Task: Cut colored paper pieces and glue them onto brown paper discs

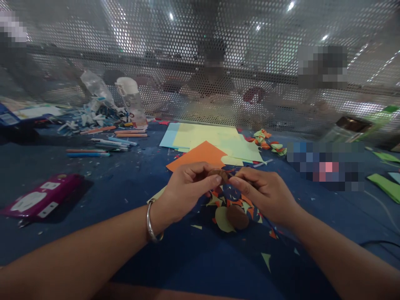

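Note:
My left hand (187,189) and my right hand (264,191) meet over the blue table, fingers pinched together on a small brown paper piece (218,173) held between them. A silver bangle (151,223) sits on my left wrist. Right below the hands lies a brown paper circle (238,216) beside a pale yellow cut-out (223,220), amid several orange and yellow paper scraps (240,203). Just beyond the hands lie an orange paper sheet (200,156) and yellow sheets (218,139) over a light blue one (168,136).
A magenta case (42,198) lies at the left. Pens and pencils (103,146), a white bottle (133,102) and crumpled plastic (96,93) sit at the back left. Folded orange-green paper bits (268,143) and green strips (386,185) lie at the right. A perforated metal screen (237,50) closes the back.

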Motion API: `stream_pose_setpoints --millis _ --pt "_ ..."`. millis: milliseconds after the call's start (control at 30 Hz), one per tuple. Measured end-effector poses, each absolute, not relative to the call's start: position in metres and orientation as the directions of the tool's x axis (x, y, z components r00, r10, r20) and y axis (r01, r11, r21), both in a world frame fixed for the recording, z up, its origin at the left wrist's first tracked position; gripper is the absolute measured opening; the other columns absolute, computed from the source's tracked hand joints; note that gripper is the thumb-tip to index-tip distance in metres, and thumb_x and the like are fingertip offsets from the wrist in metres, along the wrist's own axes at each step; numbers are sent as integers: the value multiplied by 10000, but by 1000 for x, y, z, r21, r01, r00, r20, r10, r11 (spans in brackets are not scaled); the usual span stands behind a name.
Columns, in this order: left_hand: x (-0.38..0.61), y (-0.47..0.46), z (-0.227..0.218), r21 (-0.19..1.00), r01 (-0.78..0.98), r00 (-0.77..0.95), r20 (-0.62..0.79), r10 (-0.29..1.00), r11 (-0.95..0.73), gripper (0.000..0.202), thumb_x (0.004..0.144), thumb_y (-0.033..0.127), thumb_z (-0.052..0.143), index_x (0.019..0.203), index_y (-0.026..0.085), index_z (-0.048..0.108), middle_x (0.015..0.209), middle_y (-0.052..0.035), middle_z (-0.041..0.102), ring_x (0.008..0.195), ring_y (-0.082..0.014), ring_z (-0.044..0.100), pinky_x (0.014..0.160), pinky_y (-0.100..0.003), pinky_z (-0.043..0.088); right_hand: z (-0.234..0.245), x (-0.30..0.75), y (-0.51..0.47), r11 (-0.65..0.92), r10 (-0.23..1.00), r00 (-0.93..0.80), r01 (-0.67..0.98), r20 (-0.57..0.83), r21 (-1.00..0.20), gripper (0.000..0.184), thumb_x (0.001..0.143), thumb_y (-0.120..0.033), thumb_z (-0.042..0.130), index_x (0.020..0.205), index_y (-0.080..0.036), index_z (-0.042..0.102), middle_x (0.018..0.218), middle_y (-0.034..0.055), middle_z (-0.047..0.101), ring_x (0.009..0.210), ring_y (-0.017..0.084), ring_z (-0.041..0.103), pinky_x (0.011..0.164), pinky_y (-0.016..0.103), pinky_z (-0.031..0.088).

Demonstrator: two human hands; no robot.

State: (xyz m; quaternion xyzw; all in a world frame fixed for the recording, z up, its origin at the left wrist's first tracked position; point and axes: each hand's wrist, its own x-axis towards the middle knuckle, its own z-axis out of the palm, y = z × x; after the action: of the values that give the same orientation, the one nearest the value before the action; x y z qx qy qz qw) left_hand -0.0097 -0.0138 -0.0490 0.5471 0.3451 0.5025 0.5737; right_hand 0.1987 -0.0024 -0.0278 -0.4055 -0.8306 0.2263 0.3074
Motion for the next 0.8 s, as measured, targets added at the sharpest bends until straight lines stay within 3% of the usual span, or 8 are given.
stream_pose_setpoints --millis 200,800 --pt "-9 -11 -47 966 -231 279 182 943 -118 134 842 230 753 741 151 718 699 2 646 649 -90 544 589 -215 418 -27 199 -3 575 813 -474 568 337 -589 444 999 -481 516 661 -192 527 585 -46 413 538 94 381 520 253 313" --pt "-10 -11 -49 978 -208 322 96 942 -29 118 817 261 748 762 163 713 654 6 626 597 -93 511 576 -264 343 -34 200 -5 581 813 -445 593 375 -558 442 991 -484 509 651 -203 530 557 -48 445 523 98 406 514 256 323"
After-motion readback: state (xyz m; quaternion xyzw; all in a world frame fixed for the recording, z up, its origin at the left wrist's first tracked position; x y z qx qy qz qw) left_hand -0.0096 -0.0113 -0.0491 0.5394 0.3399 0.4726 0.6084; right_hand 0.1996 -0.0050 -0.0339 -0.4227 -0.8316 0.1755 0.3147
